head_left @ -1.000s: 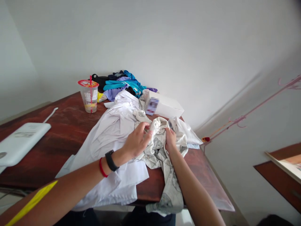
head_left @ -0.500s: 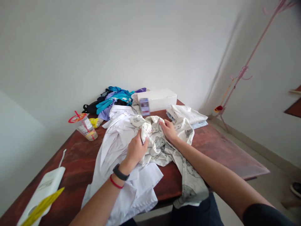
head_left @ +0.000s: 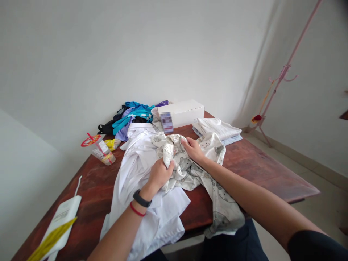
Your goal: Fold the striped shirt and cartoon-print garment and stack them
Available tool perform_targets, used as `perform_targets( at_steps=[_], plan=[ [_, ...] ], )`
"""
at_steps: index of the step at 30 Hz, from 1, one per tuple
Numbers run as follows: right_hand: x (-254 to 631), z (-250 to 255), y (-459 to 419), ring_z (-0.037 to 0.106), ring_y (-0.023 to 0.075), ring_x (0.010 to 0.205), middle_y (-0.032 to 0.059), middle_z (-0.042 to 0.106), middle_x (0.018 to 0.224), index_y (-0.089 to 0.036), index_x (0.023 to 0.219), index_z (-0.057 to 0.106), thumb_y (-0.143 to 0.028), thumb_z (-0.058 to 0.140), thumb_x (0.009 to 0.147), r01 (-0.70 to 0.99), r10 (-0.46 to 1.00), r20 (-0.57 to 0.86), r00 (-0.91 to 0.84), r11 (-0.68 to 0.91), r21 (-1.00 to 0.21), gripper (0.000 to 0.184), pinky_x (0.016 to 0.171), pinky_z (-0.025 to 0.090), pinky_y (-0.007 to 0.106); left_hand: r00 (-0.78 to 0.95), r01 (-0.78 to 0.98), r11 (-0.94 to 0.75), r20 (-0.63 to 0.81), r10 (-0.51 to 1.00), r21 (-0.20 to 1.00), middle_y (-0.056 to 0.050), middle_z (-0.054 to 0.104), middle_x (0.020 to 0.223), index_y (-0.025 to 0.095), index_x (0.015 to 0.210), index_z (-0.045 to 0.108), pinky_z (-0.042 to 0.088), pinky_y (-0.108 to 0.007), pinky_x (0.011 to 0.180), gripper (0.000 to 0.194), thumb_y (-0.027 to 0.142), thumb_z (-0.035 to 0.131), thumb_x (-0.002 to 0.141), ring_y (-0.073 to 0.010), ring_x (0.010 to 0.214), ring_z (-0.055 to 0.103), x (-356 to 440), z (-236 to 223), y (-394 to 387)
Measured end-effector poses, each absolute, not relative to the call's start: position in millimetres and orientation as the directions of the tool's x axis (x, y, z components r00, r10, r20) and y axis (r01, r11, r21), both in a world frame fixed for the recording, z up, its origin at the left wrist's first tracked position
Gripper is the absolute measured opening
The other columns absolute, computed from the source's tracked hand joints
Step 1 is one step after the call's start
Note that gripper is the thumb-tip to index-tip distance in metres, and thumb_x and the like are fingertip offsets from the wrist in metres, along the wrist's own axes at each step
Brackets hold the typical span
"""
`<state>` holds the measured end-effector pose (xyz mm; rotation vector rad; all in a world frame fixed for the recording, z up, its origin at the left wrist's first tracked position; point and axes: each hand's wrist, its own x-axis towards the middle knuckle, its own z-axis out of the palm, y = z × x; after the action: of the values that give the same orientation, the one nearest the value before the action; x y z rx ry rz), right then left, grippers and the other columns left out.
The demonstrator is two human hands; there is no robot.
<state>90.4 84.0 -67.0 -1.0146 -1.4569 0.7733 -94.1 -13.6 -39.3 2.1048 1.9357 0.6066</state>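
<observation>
My left hand [head_left: 160, 174] grips a bunched fold of a cream garment printed with grey cartoon figures [head_left: 190, 170]. My right hand [head_left: 193, 149] rests on the same garment a little farther back, fingers curled into the cloth. The printed garment lies crumpled at the table's middle, and one end hangs over the near edge. Under and left of it spreads a white collared shirt [head_left: 136, 166], which also droops over the near edge. A black band and a red string circle my left wrist.
The dark red wooden table [head_left: 258, 170] stands against a white wall. At the back lie a heap of blue, purple and black clothes [head_left: 130, 114], a white box [head_left: 185, 112] and folded white clothes [head_left: 217, 128]. A lidded plastic cup with straw [head_left: 100, 148] and a white flat device [head_left: 61, 221] sit left.
The camera swung and tilted, so the table now appears more level. My left hand slid lower on the printed garment and closed tighter on a fold; my right hand stayed on the cloth.
</observation>
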Motion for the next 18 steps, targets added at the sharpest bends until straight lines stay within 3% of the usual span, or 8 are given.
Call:
perform_targets(
  at_steps=[18],
  plan=[
    [89.9, -71.3, 86.9, 0.038, 0.0144, 0.063, -0.0043, 0.042, 0.062, -0.023, 0.064, 0.042, -0.068, 0.056, 0.089, 0.181, 0.906, 0.423, -0.024, 0.421, -0.889, 0.053, 0.056, 0.030, 0.028, 0.099, 0.897, -0.148, 0.136, 0.986, 0.416, -0.013, 0.077, 0.099, 0.018, 0.102, 0.073, 0.050, -0.032, 0.082, 0.033, 0.043, 0.051, 0.100, -0.0293, 0.102, 0.071, -94.1, -37.1, -15.9]
  ],
)
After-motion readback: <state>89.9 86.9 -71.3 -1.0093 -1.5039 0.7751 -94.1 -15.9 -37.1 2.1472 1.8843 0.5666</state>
